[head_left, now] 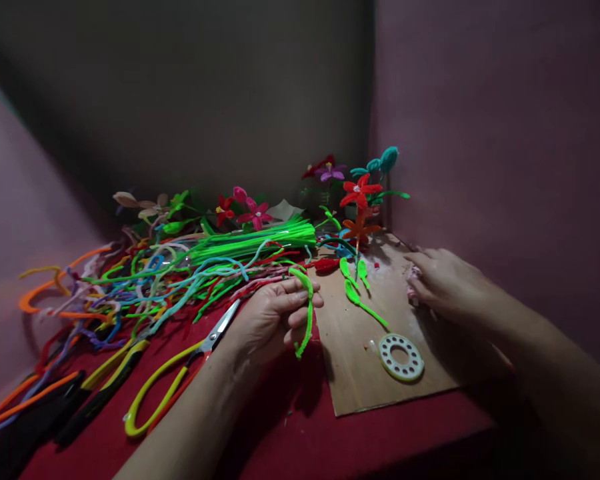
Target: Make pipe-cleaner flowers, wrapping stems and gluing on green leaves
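It is dim here. The back wall (205, 100) is nearly black, and the side wall (500, 120) is dull purple. A big dark shadow sits on the board (350, 373) below the right hand (445, 277). The scissors (222, 327) shine a little. The right hand looks smudgy, and the far flowers (361, 191) look a bit fuzzy.

The person's left forearm (195, 407) rises from the lower edge of the view, slanting up and to the right. The left hand (275, 310) is turned partly palm-up, its thumb and index finger closed in a pinching grip, the other fingers curled below. The right forearm (545, 347) reaches in from the right edge; the right hand (447, 277) shows its back, fingers pointing left, their exact closure unclear in shadow.
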Motion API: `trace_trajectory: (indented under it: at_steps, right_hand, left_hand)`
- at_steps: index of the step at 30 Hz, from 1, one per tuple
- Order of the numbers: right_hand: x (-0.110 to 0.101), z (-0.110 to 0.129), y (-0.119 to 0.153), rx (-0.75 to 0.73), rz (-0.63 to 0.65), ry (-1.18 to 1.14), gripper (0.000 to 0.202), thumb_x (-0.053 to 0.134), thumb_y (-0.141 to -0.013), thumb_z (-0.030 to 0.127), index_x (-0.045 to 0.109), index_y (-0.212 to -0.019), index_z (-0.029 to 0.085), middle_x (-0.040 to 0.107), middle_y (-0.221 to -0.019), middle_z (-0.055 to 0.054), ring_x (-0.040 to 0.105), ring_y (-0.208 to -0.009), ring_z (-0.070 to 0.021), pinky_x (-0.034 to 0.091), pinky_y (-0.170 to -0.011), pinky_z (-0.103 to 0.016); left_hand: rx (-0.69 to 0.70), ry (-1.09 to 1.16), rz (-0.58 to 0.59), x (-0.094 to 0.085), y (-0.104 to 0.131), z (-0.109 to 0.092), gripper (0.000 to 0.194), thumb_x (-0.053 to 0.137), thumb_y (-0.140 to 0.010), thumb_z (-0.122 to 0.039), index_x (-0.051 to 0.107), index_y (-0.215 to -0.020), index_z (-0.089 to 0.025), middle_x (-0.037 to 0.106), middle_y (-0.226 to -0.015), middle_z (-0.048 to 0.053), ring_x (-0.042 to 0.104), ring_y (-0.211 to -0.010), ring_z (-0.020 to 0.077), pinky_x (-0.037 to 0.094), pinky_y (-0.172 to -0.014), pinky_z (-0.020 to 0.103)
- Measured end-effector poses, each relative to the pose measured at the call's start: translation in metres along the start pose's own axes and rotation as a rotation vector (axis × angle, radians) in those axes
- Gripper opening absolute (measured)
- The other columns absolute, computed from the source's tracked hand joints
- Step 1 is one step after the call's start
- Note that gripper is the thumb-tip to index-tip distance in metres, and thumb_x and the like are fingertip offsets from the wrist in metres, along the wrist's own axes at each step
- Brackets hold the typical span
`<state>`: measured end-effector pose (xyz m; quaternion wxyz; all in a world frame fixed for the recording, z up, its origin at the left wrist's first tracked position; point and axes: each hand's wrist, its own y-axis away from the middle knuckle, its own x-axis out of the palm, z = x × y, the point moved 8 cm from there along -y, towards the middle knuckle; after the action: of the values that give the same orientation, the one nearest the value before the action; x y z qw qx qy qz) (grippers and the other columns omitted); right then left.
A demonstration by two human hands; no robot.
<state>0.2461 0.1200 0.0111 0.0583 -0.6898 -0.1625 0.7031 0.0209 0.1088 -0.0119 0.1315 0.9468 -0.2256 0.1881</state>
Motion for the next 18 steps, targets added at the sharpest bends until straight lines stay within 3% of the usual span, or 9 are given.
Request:
trace_trajectory:
  at_steps: [2,6,9,15,18]
  right_hand:
    - [0.016,-0.018,0.014,0.037,0.071,0.074,0.027,0.045,-0.083,0.023,0.063,-0.098,0.009,0.065,-0.086,-0.017,0.058,-0.076,-0.0273,0.037,-0.063,-0.034]
    - [0.035,-0.026,0.033,0.004,0.046,0.031,0.048,0.039,-0.081,0.013,0.045,-0.127,0.003,0.06,-0.109,-0.022,0.056,-0.09,-0.0286,0.041,-0.073,-0.036]
    - [0.039,-0.027,0.038,0.025,0.009,0.021,0.056,0.04,-0.077,0.012,0.039,-0.132,0.0,0.061,-0.104,-0.024,0.055,-0.087,-0.0296,0.042,-0.071,-0.039]
    - [0.033,-0.03,0.041,0.081,-0.14,-0.019,0.061,0.04,-0.074,0.013,0.036,-0.131,-0.008,0.06,-0.103,-0.026,0.055,-0.09,-0.0327,0.046,-0.075,-0.044]
    - [0.009,-0.022,0.047,0.063,-0.253,-0.157,0.059,0.042,-0.078,0.019,0.039,-0.131,-0.006,0.058,-0.112,-0.027,0.055,-0.097,-0.0336,0.046,-0.081,-0.045]
  left_hand:
    - [-0.022,-0.015,0.0,0.001,0.001,0.001,0.004,0.06,-0.077,-0.013,0.06,-0.08,-0.009,0.062,-0.069,0.003,0.035,-0.033,-0.0014,0.032,-0.028,0.01]
    - [-0.025,-0.024,-0.011,0.005,0.001,0.0,0.009,0.063,-0.077,-0.019,0.057,-0.078,-0.012,0.064,-0.068,0.003,0.035,-0.03,-0.0001,0.031,-0.026,0.012]
    - [0.002,-0.02,-0.016,0.007,0.002,-0.001,0.013,0.063,-0.077,-0.021,0.056,-0.086,-0.014,0.064,-0.069,0.003,0.037,-0.031,0.001,0.03,-0.026,0.012]
    - [0.027,-0.035,-0.054,0.002,0.0,-0.002,0.015,0.067,-0.074,-0.021,0.058,-0.083,-0.012,0.062,-0.07,0.003,0.04,-0.034,0.0013,0.032,-0.027,0.012]
    - [0.038,-0.044,-0.076,-0.003,-0.002,-0.002,0.017,0.067,-0.074,-0.02,0.061,-0.086,-0.01,0.061,-0.072,0.003,0.041,-0.036,0.001,0.033,-0.028,0.012]
